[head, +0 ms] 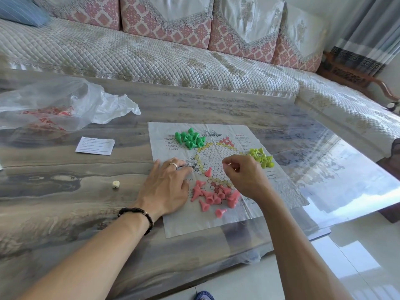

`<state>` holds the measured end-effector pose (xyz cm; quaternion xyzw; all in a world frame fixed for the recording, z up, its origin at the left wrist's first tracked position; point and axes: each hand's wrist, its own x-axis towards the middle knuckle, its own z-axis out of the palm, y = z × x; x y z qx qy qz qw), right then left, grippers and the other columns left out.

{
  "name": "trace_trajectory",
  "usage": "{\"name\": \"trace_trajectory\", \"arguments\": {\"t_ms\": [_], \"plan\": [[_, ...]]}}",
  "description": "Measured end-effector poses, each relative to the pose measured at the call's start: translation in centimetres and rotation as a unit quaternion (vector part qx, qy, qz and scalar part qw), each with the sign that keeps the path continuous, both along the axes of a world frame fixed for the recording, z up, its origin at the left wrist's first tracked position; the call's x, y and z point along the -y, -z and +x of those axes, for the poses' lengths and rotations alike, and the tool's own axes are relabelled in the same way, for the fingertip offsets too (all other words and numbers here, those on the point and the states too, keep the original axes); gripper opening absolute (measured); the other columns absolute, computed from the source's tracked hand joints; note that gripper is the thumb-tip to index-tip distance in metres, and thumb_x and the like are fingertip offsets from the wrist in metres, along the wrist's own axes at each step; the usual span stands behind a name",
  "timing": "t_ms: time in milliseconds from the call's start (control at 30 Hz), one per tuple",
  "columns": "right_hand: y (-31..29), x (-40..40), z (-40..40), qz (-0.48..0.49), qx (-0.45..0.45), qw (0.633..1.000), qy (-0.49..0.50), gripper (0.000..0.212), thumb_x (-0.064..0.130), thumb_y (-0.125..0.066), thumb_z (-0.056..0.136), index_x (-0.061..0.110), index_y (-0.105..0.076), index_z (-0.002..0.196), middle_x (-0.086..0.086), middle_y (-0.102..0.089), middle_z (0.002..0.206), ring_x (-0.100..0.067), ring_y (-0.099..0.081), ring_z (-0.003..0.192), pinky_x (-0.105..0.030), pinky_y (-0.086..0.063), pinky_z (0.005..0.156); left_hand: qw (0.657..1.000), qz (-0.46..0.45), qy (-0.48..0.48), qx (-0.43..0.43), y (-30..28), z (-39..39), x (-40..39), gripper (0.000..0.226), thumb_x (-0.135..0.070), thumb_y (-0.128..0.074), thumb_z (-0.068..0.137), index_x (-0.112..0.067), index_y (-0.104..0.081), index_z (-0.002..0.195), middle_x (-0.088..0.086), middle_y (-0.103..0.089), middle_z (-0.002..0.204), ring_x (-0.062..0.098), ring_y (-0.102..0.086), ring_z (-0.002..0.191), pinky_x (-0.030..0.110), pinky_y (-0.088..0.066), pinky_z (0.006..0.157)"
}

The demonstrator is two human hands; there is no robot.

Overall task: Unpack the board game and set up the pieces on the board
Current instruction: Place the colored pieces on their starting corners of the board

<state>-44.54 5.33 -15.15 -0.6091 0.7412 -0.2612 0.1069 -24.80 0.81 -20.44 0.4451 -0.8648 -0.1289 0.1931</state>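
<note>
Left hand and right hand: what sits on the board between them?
In the head view, one upright pink piece stands on the paper board between the left hand and right hand.

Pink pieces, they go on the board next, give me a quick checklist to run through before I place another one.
1. Board sheet lies flat on the table: ok, the left hand rests on its edge.
2. Pink pieces within reach: ok, heaped at the near side, mostly tipped over.
3. One pink piece already set apart from the heap: ok.
4. Right hand free to pick: cannot tell, fingers are curled and may pinch something.
5. Green pieces and yellow pieces kept apart: ok, separate heaps.
6. Die off the board: ok.
</note>
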Motion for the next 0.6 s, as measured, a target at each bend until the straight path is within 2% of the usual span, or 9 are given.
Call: {"name": "trace_trajectory", "arguments": {"t_ms": [33,100,200,267,433,533,600], "plan": [[0.0,0.1,0.2,0.018,-0.015,1.000,-0.010,0.016,0.016,-0.059,0.091,0.013,-0.073,0.097,0.005,-0.071,0.085,-0.007,-0.064,0.072,-0.022,-0.053,0.065,1.000,0.000,0.000,-0.002,0.0,0.0,0.0,0.041,-0.026,-0.043,0.093,-0.024,-0.051,0.133,0.001,-0.042,0.144,0.018,-0.033,0.134,0.043,-0.015,0.114],[0.0,0.3,0.6,0.056,-0.034,0.997,-0.035,0.016,0.016,-0.062,0.089,0.012,-0.074,0.099,0.003,-0.071,0.088,-0.006,-0.063,0.072,-0.014,-0.049,0.060,1.000,-0.005,0.002,-0.003,0.1,0.0,0.1,0.042,-0.026,-0.043,0.092,-0.024,-0.052,0.133,0.002,-0.043,0.144,0.018,-0.034,0.134,0.044,-0.017,0.114],[-0.1,0.7,0.7,0.091,-0.045,0.994,-0.050,0.014,0.017,-0.069,0.085,0.013,-0.074,0.098,0.004,-0.067,0.082,-0.001,-0.057,0.068,-0.007,-0.036,0.052,1.000,-0.004,0.001,-0.003,0.2,0.0,0.1,0.042,-0.027,-0.043,0.092,-0.024,-0.051,0.134,0.002,-0.043,0.144,0.018,-0.034,0.134,0.044,-0.018,0.114],[-0.1,0.8,0.7,0.096,-0.041,0.994,-0.045,0.014,0.017,-0.071,0.084,0.013,-0.073,0.097,0.007,-0.064,0.078,0.002,-0.054,0.065,-0.006,-0.033,0.050,1.000,-0.003,0.001,-0.003,0.3,0.0,0.2,0.043,-0.027,-0.043,0.092,-0.024,-0.051,0.134,0.001,-0.043,0.144,0.018,-0.033,0.135,0.045,-0.017,0.114],[0.3,1.1,0.6,0.091,-0.040,0.994,-0.046,0.016,0.015,-0.071,0.082,0.013,-0.073,0.098,0.006,-0.064,0.077,0.001,-0.054,0.063,-0.006,-0.035,0.048,1.000,-0.001,0.004,-0.005,0.3,0.1,0.2,0.043,-0.027,-0.042,0.092,-0.024,-0.051,0.134,0.001,-0.042,0.144,0.018,-0.033,0.134,0.046,-0.018,0.113],[0.4,1.2,0.6,0.091,-0.040,0.994,-0.050,0.018,0.015,-0.070,0.082,0.013,-0.072,0.100,0.007,-0.064,0.078,0.000,-0.056,0.065,-0.008,-0.037,0.052,1.000,-0.001,0.002,-0.004,0.3,0.1,0.1,0.043,-0.027,-0.042,0.092,-0.024,-0.050,0.134,0.001,-0.041,0.145,0.018,-0.032,0.135,0.046,-0.016,0.114],[0.4,1.0,0.3,0.090,-0.017,0.995,-0.050,0.023,0.016,-0.071,0.083,0.013,-0.069,0.105,0.007,-0.066,0.080,-0.004,-0.061,0.071,-0.012,-0.044,0.059,1.000,0.002,0.003,-0.003,0.4,0.1,0.2,0.043,-0.027,-0.042,0.093,-0.025,-0.049,0.135,0.001,-0.040,0.146,0.018,-0.029,0.137,0.046,-0.015,0.115]]}}
